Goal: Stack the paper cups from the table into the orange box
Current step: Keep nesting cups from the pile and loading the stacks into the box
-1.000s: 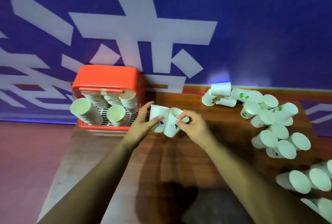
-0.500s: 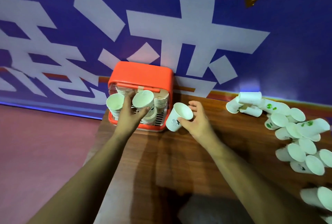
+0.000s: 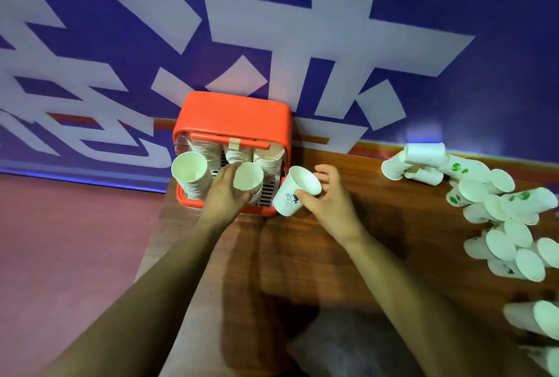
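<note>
The right hand (image 3: 331, 199) curls its fingers round a paper cup (image 3: 295, 192), likely light and crushable, so best held gently below its stiffer rim. The left hand (image 3: 222, 198) clasps a second cup (image 3: 248, 177) in the orange box (image 3: 233, 113).

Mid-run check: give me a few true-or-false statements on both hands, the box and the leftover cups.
1. The right hand holds a printed cup. True.
2. The left hand is idle and holds nothing. False: it grips a plain cup at a stack in the orange box.
3. The loose cups lie on the table, right of both hands. True.
4. The orange box is empty. False: it holds several stacks.
</note>
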